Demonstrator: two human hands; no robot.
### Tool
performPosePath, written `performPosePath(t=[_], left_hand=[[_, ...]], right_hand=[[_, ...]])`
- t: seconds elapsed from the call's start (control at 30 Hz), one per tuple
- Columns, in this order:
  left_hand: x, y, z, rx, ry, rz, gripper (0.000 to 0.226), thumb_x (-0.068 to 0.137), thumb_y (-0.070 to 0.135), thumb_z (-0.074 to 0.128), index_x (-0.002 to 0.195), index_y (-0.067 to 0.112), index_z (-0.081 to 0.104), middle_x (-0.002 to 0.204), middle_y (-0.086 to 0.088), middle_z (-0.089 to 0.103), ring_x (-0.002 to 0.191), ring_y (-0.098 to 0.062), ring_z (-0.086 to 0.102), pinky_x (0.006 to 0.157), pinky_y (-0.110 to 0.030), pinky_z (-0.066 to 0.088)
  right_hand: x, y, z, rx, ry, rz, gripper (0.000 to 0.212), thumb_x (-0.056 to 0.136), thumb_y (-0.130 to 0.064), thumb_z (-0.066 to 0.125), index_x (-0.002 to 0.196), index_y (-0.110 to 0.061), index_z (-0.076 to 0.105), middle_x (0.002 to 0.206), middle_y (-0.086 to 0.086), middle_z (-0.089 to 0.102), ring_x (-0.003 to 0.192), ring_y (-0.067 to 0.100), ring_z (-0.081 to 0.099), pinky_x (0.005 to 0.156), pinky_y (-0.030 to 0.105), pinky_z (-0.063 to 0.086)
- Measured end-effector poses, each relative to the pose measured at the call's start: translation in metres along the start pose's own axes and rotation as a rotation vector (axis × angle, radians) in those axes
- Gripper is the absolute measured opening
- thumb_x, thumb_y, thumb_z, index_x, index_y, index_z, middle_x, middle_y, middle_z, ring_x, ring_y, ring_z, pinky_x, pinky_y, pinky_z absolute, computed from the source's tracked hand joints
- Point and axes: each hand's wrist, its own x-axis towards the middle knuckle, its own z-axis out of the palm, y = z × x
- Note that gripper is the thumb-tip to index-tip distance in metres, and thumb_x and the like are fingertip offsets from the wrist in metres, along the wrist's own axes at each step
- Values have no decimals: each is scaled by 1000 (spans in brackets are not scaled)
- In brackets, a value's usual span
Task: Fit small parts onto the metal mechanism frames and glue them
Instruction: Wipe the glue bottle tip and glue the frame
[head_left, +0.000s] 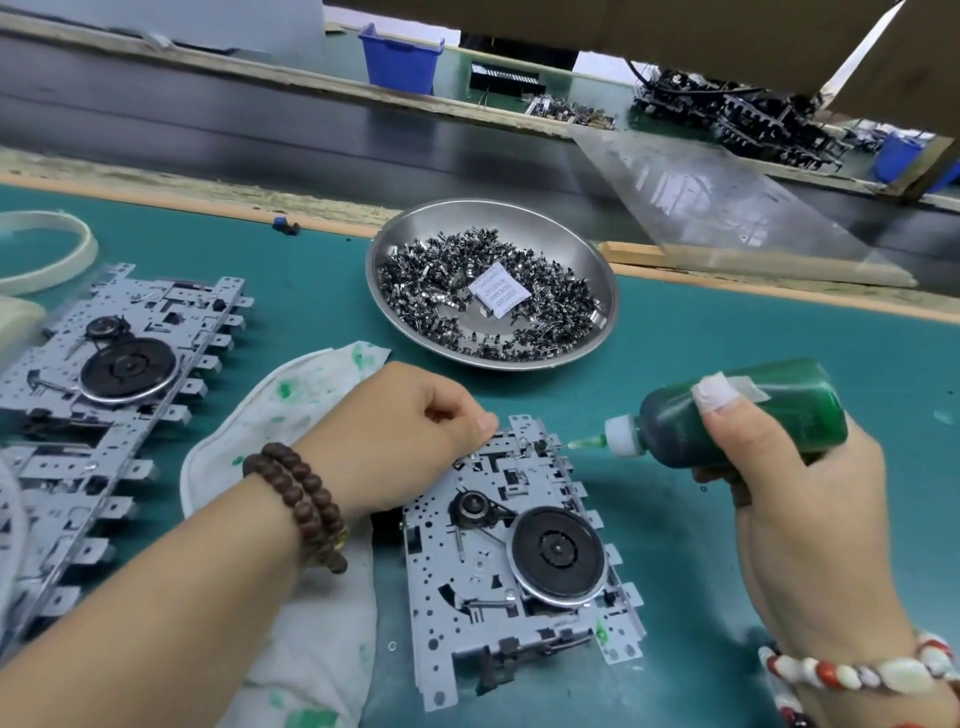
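Note:
A grey metal mechanism frame with a black flywheel lies on the green mat in front of me. My left hand rests on the frame's far left corner, its fingers curled and pinching at the edge there. My right hand grips a green glue bottle held sideways. Its green nozzle tip points left and sits at the frame's far right corner. Small dark metal parts fill a round steel dish behind the frame.
A stack of similar frames lies at the left. A white cloth stained green lies under my left forearm. A white ring sits far left. A dark conveyor belt runs behind the mat, with blue bins beyond.

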Motion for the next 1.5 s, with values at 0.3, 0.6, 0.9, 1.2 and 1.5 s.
performPosePath(t=[0.3,0.6,0.9,1.2,1.5], left_hand=[[0,0,0,-5,-5,1,24,84,32,62,70,14,70,79,-12,70,62,-14,55,72,-32,52],[0,-1,0,-9,-2,-4,23,83,33,62,69,16,70,78,-10,71,63,-13,56,73,-30,51],[2,-1,0,25,-5,9,24,84,32,61,67,17,68,73,-7,71,59,-9,52,67,-23,47],[1,0,-1,41,-4,13,24,84,34,60,69,17,69,76,-5,71,60,-8,54,67,-20,45],[0,1,0,11,0,1,21,83,32,62,72,17,71,77,-6,72,64,-12,57,73,-27,49]], right_hand=[[0,0,1,17,-34,-54,10,69,-43,61,70,-38,70,61,-17,67,59,-1,59,52,11,44],[-1,-1,3,26,-65,-99,11,73,-38,59,70,-40,69,59,-20,66,58,-4,59,51,9,44],[-1,-1,3,11,-73,-115,12,75,-37,58,70,-39,69,59,-21,66,57,-4,58,51,9,43],[0,0,2,2,-39,-77,11,72,-40,60,69,-34,69,60,-17,67,57,0,58,51,11,43],[0,1,1,-13,10,-17,16,67,-45,63,70,-31,69,63,-10,69,59,5,58,51,14,44]])
